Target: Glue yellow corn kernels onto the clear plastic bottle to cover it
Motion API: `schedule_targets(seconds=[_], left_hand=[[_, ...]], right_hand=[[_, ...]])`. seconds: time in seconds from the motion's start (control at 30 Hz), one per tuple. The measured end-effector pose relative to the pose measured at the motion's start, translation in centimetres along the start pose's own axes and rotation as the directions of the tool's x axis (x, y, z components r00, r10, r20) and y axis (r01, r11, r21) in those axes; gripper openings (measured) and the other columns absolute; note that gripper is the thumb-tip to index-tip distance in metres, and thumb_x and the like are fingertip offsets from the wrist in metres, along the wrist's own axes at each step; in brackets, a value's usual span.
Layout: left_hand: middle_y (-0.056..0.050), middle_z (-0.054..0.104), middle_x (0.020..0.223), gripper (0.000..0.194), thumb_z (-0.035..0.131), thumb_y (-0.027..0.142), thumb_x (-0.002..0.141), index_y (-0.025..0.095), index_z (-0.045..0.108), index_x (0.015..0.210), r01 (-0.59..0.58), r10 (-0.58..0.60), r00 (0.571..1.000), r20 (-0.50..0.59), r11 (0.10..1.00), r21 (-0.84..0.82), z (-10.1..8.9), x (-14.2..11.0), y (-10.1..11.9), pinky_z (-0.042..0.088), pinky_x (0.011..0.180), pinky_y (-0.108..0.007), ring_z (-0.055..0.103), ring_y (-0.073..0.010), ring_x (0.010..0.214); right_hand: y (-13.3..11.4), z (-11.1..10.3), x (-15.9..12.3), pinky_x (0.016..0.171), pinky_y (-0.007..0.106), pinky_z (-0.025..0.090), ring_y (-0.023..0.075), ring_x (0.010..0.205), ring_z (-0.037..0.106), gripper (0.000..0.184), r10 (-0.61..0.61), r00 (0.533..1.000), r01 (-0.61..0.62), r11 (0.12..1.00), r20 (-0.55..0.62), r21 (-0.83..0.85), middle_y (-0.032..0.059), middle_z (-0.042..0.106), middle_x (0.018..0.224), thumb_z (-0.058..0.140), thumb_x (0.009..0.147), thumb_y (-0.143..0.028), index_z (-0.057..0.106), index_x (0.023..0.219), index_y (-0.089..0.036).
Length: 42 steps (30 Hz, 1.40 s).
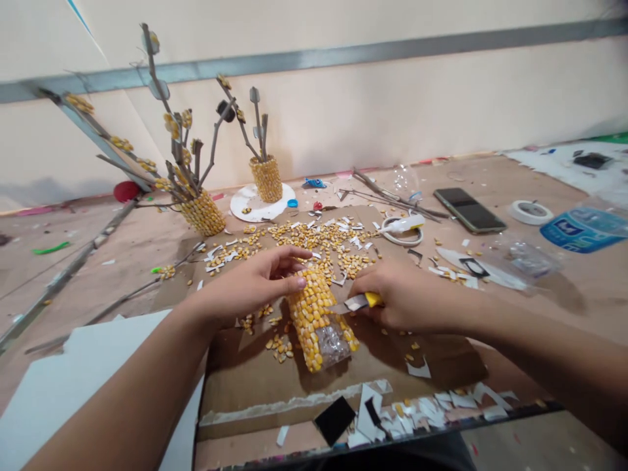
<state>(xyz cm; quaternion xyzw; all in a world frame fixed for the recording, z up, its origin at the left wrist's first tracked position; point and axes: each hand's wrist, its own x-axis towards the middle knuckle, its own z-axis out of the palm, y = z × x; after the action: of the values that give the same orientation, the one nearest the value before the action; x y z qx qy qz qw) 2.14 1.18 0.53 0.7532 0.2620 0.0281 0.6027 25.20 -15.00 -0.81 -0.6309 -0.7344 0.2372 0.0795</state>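
Tabletop: near edge lined with white scraps and a black square. Cardboard sheet inside that edge – bare brown to either side of the cylinder's near end, loose kernels crowding beyond its far end. Kernel-covered cylinder: lying on the sheet, between the hands. Left hand: clasped over the far end, thumb on kernels. Right hand: closed round a yellow cutter, blade at the cylinder's right side – contact uncertain.

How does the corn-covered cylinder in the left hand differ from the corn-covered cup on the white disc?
The cylinder is tilted; the cup stands upright. The cylinder has a bare clear patch; the cup shows none. The cup holds twigs; the cylinder shows none. Both wear yellow kernels.
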Motion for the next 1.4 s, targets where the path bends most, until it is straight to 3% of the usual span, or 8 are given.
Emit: schedule_targets(seconds=[0.17, 0.43, 0.67, 0.77, 0.87, 1.0, 1.23, 1.4], left_hand=[[-0.010, 0.078, 0.111, 0.047, 0.082, 0.044, 0.079, 0.019, 0.072, 0.118, 0.031, -0.045, 0.969, -0.243, 0.998, -0.061, 0.2, 0.6, 0.0, 0.052, 0.095, -0.043, 0.070, -0.0269, 0.107], [-0.005, 0.078, 0.095, 0.036, 0.083, 0.039, 0.072, 0.018, 0.076, 0.100, -0.016, -0.024, 0.883, -0.469, 0.997, -0.081, 0.3, 0.8, 0.4, 0.051, 0.091, -0.039, 0.069, -0.0226, 0.092], [-0.004, 0.077, 0.088, 0.024, 0.080, 0.031, 0.074, 0.017, 0.075, 0.093, -0.084, 0.023, 0.854, -0.519, 0.992, -0.093, 0.5, 0.9, 0.2, 0.053, 0.089, -0.038, 0.068, -0.0208, 0.087], [-0.005, 0.078, 0.094, 0.023, 0.079, 0.031, 0.080, 0.017, 0.076, 0.097, -0.142, 0.103, 0.856, -0.507, 0.989, -0.038, 0.8, 0.7, 0.1, 0.054, 0.089, -0.037, 0.070, -0.0208, 0.090], [-0.006, 0.079, 0.097, 0.022, 0.076, 0.033, 0.086, 0.018, 0.077, 0.102, -0.226, 0.240, 0.878, -0.414, 0.971, 0.082, 1.8, -0.1, 0.6, 0.054, 0.084, -0.035, 0.071, -0.0199, 0.089], [-0.006, 0.081, 0.091, 0.019, 0.076, 0.034, 0.089, 0.018, 0.080, 0.099, -0.306, 0.331, 0.876, -0.351, 0.944, 0.128, 3.8, -1.3, 1.4, 0.054, 0.078, -0.032, 0.072, -0.0189, 0.084], [-0.006, 0.082, 0.083, 0.015, 0.077, 0.032, 0.090, 0.017, 0.080, 0.089, -0.384, 0.357, 0.737, -0.574, 0.920, 0.079, 4.7, -1.6, 1.5, 0.055, 0.071, -0.030, 0.071, -0.0174, 0.074], [-0.005, 0.082, 0.082, 0.011, 0.072, 0.026, 0.091, 0.018, 0.080, 0.088, -0.339, 0.365, 0.741, -0.564, 0.928, 0.155, 4.9, -1.4, 1.3, 0.054, 0.068, -0.029, 0.070, -0.0169, 0.072]], right_hand=[[-0.2, 1.2, 0.5, 0.063, 0.029, 0.036, 0.0196, 0.073, 0.065, 0.010, 0.141, 0.988, -0.139, 0.989, 0.065, -0.041, 0.0064, 0.078, 0.082, 0.069, 0.084, -0.014, 0.078, 0.084, -0.020], [0.2, 1.4, 0.4, 0.063, 0.028, 0.037, 0.0203, 0.075, 0.066, 0.006, 0.070, 0.993, -0.062, 0.995, 0.092, -0.082, 0.0069, 0.077, 0.086, 0.070, 0.086, -0.018, 0.074, 0.090, -0.020], [1.3, 0.0, 0.0, 0.060, 0.028, 0.034, 0.0179, 0.067, 0.057, 0.010, -0.021, 1.000, 0.022, 0.998, 0.015, -0.058, 0.0042, 0.070, 0.077, 0.070, 0.080, -0.010, 0.068, 0.082, -0.019], [1.7, -1.4, -0.5, 0.063, 0.028, 0.037, 0.0163, 0.068, 0.054, 0.008, -0.028, 0.996, 0.027, 0.999, -0.079, -0.017, 0.0021, 0.066, 0.076, 0.065, 0.086, -0.012, 0.063, 0.082, -0.020], [1.0, -2.4, -0.4, 0.062, 0.027, 0.039, 0.0127, 0.064, 0.048, 0.014, -0.111, 0.966, 0.168, 0.955, -0.232, 0.246, -0.0036, 0.055, 0.070, 0.060, 0.093, -0.022, 0.056, 0.079, -0.021], [-1.7, -2.1, 1.8, 0.057, 0.026, 0.037, 0.0105, 0.061, 0.044, 0.012, -0.105, 0.906, 0.328, 0.786, -0.410, 0.524, -0.0056, 0.052, 0.069, 0.063, 0.092, -0.028, 0.060, 0.083, -0.021], [-4.8, -0.9, 5.3, 0.048, 0.025, 0.037, 0.0104, 0.051, 0.047, 0.017, 0.006, 0.825, 0.391, 0.716, -0.566, 0.578, -0.0056, 0.054, 0.059, 0.064, 0.091, -0.035, 0.063, 0.082, -0.020], [-4.3, -0.6, 5.2, 0.046, 0.026, 0.038, 0.0114, 0.047, 0.048, 0.014, 0.046, 0.841, 0.324, 0.754, -0.538, 0.571, -0.0053, 0.057, 0.056, 0.065, 0.088, -0.034, 0.063, 0.082, -0.021]])
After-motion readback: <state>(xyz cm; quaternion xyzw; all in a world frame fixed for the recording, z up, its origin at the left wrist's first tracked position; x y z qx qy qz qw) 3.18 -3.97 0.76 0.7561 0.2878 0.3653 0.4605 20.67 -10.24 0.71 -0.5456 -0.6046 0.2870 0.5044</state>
